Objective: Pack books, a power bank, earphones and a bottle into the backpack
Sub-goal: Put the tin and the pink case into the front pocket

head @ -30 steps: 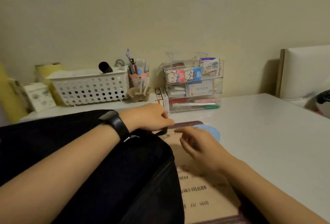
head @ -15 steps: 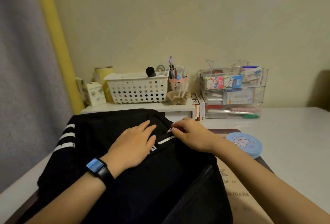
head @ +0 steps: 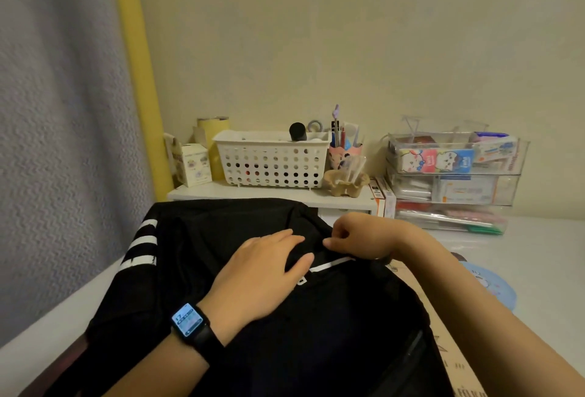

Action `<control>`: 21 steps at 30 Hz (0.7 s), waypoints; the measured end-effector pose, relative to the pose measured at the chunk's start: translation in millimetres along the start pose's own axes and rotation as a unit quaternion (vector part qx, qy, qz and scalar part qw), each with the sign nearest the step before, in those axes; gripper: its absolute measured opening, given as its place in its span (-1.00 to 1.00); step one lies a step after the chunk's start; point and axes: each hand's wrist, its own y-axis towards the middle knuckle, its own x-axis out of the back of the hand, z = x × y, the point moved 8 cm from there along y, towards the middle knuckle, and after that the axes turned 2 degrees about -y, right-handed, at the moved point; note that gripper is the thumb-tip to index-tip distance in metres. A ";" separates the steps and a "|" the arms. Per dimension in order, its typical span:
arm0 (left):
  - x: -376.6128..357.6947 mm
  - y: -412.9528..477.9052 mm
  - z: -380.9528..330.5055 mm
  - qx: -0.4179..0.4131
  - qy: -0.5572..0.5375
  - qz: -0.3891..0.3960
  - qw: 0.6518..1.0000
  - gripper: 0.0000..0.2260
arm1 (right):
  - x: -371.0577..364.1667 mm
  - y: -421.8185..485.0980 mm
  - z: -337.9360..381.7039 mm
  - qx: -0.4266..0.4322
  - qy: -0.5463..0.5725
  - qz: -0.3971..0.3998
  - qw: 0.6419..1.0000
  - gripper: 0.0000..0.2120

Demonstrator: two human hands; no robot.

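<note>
Two grips on soft black backpack [head: 332,320]: left hand [head: 256,273] flat, released; right hand [head: 364,235] pinching fabric.

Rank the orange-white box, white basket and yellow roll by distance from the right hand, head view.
From the right hand, which pinches the top of the backpack:
1. Orange-white box: just behind the hand.
2. White basket: behind the hand and to the left.
3. Yellow roll: far left, behind the basket's corner.

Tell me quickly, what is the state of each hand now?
Left hand: open, resting flat on the backpack.
Right hand: closed, pinching the backpack's top, likely its zipper pull.
</note>
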 end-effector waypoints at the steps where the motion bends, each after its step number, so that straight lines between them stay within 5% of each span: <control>1: -0.6 0.5 1.4 0.005 -0.006 0.001 1.000 -0.51 | 1.9 0.8 0.4 0.006 -0.004 0.005 1.000 -0.66; 8: 5.1 -0.3 2.1 0.004 -0.079 -0.036 0.996 -0.57 | 16.4 0.1 43.1 0.128 0.051 -0.074 0.988 -0.84; 16: 6.2 3.4 21.8 0.065 -0.246 -0.074 0.964 -0.78 | 29.7 -30.7 80.4 0.152 -0.015 -0.358 0.921 -0.86; 21: 6.5 4.5 24.1 0.066 -0.290 -0.081 0.951 -0.92 | 18.5 -34.9 86.8 0.235 0.047 -0.312 0.919 -0.76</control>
